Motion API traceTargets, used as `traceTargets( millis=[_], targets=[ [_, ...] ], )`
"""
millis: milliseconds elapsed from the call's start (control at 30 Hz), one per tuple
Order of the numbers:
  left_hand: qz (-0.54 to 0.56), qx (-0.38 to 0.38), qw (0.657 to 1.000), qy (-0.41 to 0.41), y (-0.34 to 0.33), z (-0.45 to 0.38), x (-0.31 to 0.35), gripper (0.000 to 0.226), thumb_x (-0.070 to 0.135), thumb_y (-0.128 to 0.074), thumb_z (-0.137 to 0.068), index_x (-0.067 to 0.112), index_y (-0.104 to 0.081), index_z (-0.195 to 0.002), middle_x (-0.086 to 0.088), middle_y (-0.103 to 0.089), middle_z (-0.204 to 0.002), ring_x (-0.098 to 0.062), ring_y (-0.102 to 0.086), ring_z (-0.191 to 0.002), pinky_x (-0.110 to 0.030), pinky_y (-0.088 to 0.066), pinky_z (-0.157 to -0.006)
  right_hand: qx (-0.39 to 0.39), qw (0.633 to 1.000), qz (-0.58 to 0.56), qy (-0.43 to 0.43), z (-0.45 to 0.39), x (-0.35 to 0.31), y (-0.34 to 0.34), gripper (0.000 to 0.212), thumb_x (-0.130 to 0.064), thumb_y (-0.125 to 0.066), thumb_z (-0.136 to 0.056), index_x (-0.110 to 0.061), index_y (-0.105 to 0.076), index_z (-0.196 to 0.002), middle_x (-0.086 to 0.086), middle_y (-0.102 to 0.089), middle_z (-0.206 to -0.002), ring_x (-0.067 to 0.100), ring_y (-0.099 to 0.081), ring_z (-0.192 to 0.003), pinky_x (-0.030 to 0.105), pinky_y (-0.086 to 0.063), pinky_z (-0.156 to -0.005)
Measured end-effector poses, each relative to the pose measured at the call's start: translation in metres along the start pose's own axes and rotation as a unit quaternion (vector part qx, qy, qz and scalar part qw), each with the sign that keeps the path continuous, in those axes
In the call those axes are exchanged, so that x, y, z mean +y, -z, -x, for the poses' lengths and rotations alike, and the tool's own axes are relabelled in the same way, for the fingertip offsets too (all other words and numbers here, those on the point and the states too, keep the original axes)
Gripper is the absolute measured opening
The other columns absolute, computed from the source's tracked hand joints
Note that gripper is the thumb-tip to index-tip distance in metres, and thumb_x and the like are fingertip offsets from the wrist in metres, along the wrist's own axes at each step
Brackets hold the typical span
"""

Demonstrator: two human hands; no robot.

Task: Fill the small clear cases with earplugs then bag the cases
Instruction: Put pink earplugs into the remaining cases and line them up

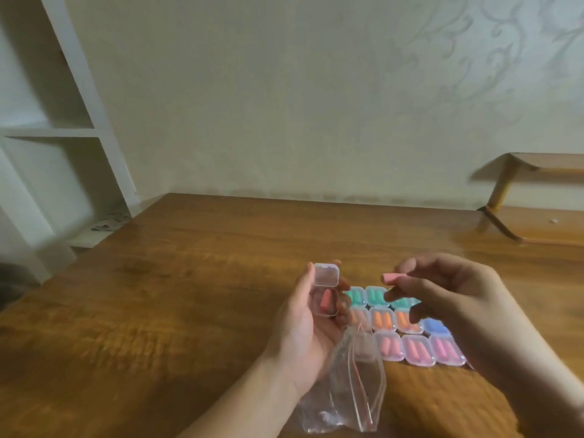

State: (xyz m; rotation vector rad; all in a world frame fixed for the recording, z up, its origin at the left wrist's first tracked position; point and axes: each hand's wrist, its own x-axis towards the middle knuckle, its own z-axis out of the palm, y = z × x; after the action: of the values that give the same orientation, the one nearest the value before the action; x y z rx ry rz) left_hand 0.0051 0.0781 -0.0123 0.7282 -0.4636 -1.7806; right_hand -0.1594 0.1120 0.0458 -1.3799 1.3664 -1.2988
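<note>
My left hand (301, 324) holds a small clear case (325, 290) with its lid flipped up; one pink earplug (419, 303) lies inside it. My right hand (448, 295) pinches a second pink earplug (391, 277) between thumb and forefinger, just right of the open case and apart from it. Below both hands, several closed cases (417, 347) lie in rows on the table, filled with green, orange, pink and blue earplugs. A clear plastic bag (354, 390) with a red zip line lies by my left wrist.
The wooden table (177, 298) stretches wide to the left and back. A wall stands behind it. A white shelf unit (63, 131) is at the far left, and a low wooden shelf (534, 197) sits at the back right.
</note>
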Motion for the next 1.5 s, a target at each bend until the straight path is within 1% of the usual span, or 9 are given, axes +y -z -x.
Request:
traceTargets(
  millis=[133,300,367,533,667,833,967,1400,1500],
  targets=[
    [0.042,0.002,0.999,0.000,0.002,-0.005,-0.001,0.046,0.043,-0.057,-0.090,0.005,-0.068,-0.114,-0.008,-0.060,-0.074,-0.014,-0.051,-0.056,-0.025,-0.044,-0.057,0.000,0.995,-0.098,-0.027,0.001,0.013,-0.026,0.019,0.003,-0.058,-0.090,-0.006,-0.073,-0.082,0.016,-0.070,-0.072,0.019,-0.066,-0.063,0.029,-0.050,-0.049],
    [0.147,0.013,0.989,0.010,0.004,-0.011,0.005,0.045,0.041,-0.059,-0.088,0.004,-0.064,-0.114,-0.010,-0.061,-0.077,-0.016,-0.051,-0.063,-0.038,-0.034,-0.102,-0.023,0.992,-0.120,0.028,0.009,0.016,-0.048,0.027,0.004,-0.054,-0.093,-0.009,-0.074,-0.081,0.016,-0.070,-0.074,0.026,-0.070,-0.068,0.029,-0.055,-0.052],
    [0.164,0.011,0.986,0.008,0.004,-0.012,0.006,0.048,0.040,-0.063,-0.077,0.005,-0.065,-0.111,-0.011,-0.060,-0.078,-0.017,-0.052,-0.063,-0.039,-0.033,-0.101,-0.022,0.990,-0.132,0.048,0.011,0.016,-0.050,0.021,0.003,-0.060,-0.089,-0.009,-0.073,-0.080,0.018,-0.069,-0.073,0.023,-0.069,-0.064,0.026,-0.055,-0.054],
    [0.138,0.000,0.990,-0.004,0.004,-0.010,0.001,0.048,0.044,-0.055,-0.091,0.005,-0.067,-0.115,-0.012,-0.061,-0.085,-0.020,-0.055,-0.069,-0.041,-0.042,-0.094,-0.030,0.988,-0.144,0.039,0.008,0.021,-0.045,0.032,0.018,-0.062,-0.080,-0.009,-0.072,-0.092,0.008,-0.074,-0.071,0.011,-0.068,-0.062,0.015,-0.051,-0.059],
    [0.092,-0.029,0.995,-0.006,-0.001,-0.002,0.004,0.047,0.046,-0.055,-0.087,0.009,-0.066,-0.114,-0.009,-0.062,-0.088,-0.024,-0.062,-0.075,-0.036,-0.051,-0.070,-0.045,0.991,-0.101,0.076,0.006,0.029,-0.048,0.038,0.014,-0.063,-0.082,-0.017,-0.069,-0.104,0.008,-0.074,-0.078,0.017,-0.070,-0.068,0.021,-0.054,-0.066],
    [0.059,-0.056,0.997,0.005,-0.002,0.004,0.004,0.052,0.049,-0.047,-0.094,0.008,-0.061,-0.123,-0.020,-0.063,-0.103,-0.041,-0.067,-0.099,-0.053,-0.043,-0.104,-0.005,0.989,-0.002,0.150,0.010,0.035,-0.055,0.019,-0.025,-0.070,-0.079,-0.027,-0.068,-0.098,0.000,-0.072,-0.082,0.018,-0.070,-0.072,0.032,-0.058,-0.066],
    [0.074,-0.076,0.994,0.013,-0.005,0.008,0.002,0.044,0.046,-0.048,-0.094,0.010,-0.062,-0.114,-0.011,-0.061,-0.089,-0.032,-0.068,-0.077,-0.044,-0.060,-0.068,0.078,0.949,0.189,0.241,0.009,0.038,-0.059,0.005,-0.028,-0.074,-0.083,-0.030,-0.069,-0.085,-0.014,-0.065,-0.072,0.008,-0.061,-0.064,0.013,-0.042,-0.051],
    [0.056,-0.101,0.993,0.017,-0.005,0.011,0.000,0.041,0.047,-0.050,-0.092,0.009,-0.063,-0.102,-0.011,-0.060,-0.079,-0.025,-0.061,-0.072,-0.037,-0.058,-0.062,0.052,0.943,0.213,0.249,0.005,0.044,-0.058,0.013,-0.023,-0.079,-0.079,-0.033,-0.074,-0.087,-0.014,-0.063,-0.082,0.005,-0.059,-0.072,0.006,-0.037,-0.060],
    [0.060,-0.093,0.994,0.010,-0.001,0.007,0.002,0.039,0.044,-0.060,-0.085,0.011,-0.066,-0.105,-0.011,-0.062,-0.087,-0.024,-0.057,-0.076,-0.035,-0.048,-0.070,0.111,0.962,0.139,0.207,0.004,0.036,-0.050,0.006,-0.029,-0.072,-0.084,-0.030,-0.070,-0.079,-0.012,-0.067,-0.073,0.009,-0.059,-0.059,0.015,-0.041,-0.052]
  ],
)
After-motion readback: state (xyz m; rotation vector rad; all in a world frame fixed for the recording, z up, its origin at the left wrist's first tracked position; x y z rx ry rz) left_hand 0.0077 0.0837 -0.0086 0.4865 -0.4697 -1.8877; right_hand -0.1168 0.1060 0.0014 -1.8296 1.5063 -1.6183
